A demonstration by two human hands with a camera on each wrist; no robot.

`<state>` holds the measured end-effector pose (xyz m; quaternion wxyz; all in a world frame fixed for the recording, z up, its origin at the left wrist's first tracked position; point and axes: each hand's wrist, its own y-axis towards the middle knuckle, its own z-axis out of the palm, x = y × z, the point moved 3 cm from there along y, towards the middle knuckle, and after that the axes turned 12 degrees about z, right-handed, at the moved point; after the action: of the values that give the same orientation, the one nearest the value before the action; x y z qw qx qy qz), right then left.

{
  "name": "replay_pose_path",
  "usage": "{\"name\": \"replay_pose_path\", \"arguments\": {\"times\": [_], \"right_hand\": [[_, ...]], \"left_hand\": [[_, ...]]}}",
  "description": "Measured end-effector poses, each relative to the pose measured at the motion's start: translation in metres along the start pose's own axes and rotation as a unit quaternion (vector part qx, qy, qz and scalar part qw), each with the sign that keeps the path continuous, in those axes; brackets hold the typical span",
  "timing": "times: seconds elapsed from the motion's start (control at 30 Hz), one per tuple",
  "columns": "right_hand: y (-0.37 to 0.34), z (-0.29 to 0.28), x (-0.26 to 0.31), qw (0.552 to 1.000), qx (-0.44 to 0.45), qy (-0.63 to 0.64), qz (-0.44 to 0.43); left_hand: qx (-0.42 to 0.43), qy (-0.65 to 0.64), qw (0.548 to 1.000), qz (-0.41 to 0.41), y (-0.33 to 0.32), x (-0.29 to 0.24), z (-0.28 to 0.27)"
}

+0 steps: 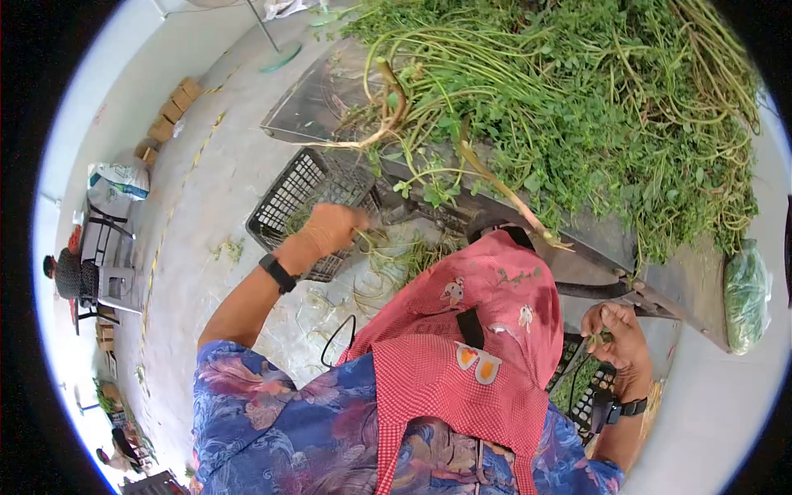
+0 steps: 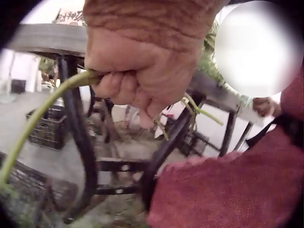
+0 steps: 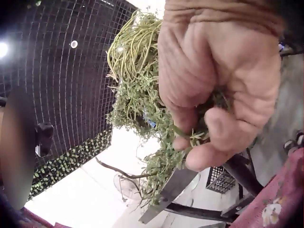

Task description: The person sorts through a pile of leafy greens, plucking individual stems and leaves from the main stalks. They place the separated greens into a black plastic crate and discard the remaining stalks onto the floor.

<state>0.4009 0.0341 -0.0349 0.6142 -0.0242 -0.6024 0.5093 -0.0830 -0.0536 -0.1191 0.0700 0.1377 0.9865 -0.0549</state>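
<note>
My left hand (image 1: 330,228) hangs over the black plastic crate (image 1: 285,198) beside the table. In the left wrist view its fingers are curled tightly round a thick green stem (image 2: 40,114), which bends down to the left. Short stem ends (image 2: 202,113) poke out on the other side of that fist. Low at the table's right end, my right hand (image 1: 619,334) pinches a small leafy sprig (image 3: 195,137) between thumb and fingers. Its palm partly hides more greens. A big heap of long-stemmed leafy greens (image 1: 577,124) covers the table top.
Thick pale roots (image 1: 503,186) stick out over the table's front edge. Loose stems (image 1: 421,256) lie on the floor below. Near my right wrist is another crate with greens (image 1: 584,384). A clear bag of greens (image 1: 747,297) hangs at the right. Other people sit far left.
</note>
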Motion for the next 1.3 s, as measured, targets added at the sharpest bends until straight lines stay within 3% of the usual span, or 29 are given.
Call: {"name": "replay_pose_path", "arguments": {"times": [0.07,0.13,0.17,0.2,0.27,0.3,0.33,0.43,0.5,0.6,0.7,0.77,0.83,0.9,0.97,1.03,1.07,1.13,1.23,1.27,1.3], "right_hand": [[0.003,-0.003,-0.009,1.0,-0.012,0.012,-0.014],[0.0,-0.006,-0.012,0.997,-0.074,-0.023,-0.01],[0.0,-0.012,-0.018,0.997,-0.071,-0.008,-0.019],[-0.001,-0.009,-0.013,0.997,-0.072,-0.01,-0.023],[-0.008,0.002,-0.002,0.997,-0.073,-0.008,-0.026],[-0.007,0.005,0.001,0.997,-0.074,-0.008,-0.028],[-0.005,0.007,0.005,0.996,-0.077,-0.021,-0.035],[0.001,0.026,0.017,0.994,-0.077,-0.054,-0.057],[0.007,0.039,0.019,0.993,-0.062,-0.06,-0.075],[0.013,0.057,0.029,0.993,-0.036,-0.065,-0.087],[0.029,0.06,0.032,0.991,-0.05,-0.07,-0.103],[0.044,0.062,0.028,0.985,-0.087,-0.057,-0.137],[0.041,0.07,0.039,0.99,-0.063,-0.034,-0.125],[0.04,0.074,0.042,0.993,-0.043,-0.005,-0.112],[0.038,0.072,0.044,0.981,-0.106,-0.034,-0.162],[0.041,0.06,0.038,0.981,-0.106,-0.027,-0.159],[0.04,0.054,0.035,0.981,-0.105,-0.023,-0.16],[0.041,0.058,0.046,0.982,-0.095,-0.049,-0.154],[0.043,0.091,0.071,0.99,-0.035,-0.016,-0.132],[0.044,0.109,0.083,0.987,-0.045,-0.033,-0.149],[0.046,0.124,0.093,0.984,-0.053,-0.052,-0.162]], "left_hand": [[-0.006,0.049,0.998,-0.043,-0.013,0.024,0.01],[-0.15,0.281,0.946,-0.054,-0.021,0.018,-0.007],[0.01,0.202,0.97,-0.136,-0.021,0.022,-0.001],[0.006,0.203,0.97,-0.136,-0.017,0.014,-0.008],[0.076,0.04,0.988,-0.131,-0.007,-0.003,-0.009],[0.012,-0.114,0.991,-0.07,-0.001,-0.016,-0.014],[-0.051,-0.265,0.963,-0.007,0.004,-0.032,-0.022],[-0.141,-0.306,0.941,0.017,0.02,-0.095,-0.083],[-0.309,-0.224,0.922,0.067,0.02,-0.116,-0.117],[-0.353,-0.242,0.901,0.079,0.021,-0.132,-0.136],[-0.41,-0.154,0.867,0.236,0.022,-0.19,-0.181],[-0.358,-0.229,0.79,0.443,0.022,-0.219,-0.191],[-0.357,-0.235,0.739,0.52,0.004,-0.254,-0.222],[-0.363,-0.219,0.723,0.545,0.001,-0.251,-0.223],[-0.366,-0.187,0.687,0.599,-0.001,-0.246,-0.225],[-0.365,-0.163,0.645,0.652,-0.003,-0.241,-0.223],[-0.367,-0.172,0.641,0.652,-0.003,-0.238,-0.22],[-0.448,-0.188,0.722,0.492,0.0,-0.219,-0.215],[-0.526,-0.185,0.796,0.236,0.005,-0.181,-0.207],[-0.545,-0.177,0.807,0.145,0.009,-0.165,-0.204],[-0.601,-0.126,0.777,0.141,0.026,-0.136,-0.198]]}}
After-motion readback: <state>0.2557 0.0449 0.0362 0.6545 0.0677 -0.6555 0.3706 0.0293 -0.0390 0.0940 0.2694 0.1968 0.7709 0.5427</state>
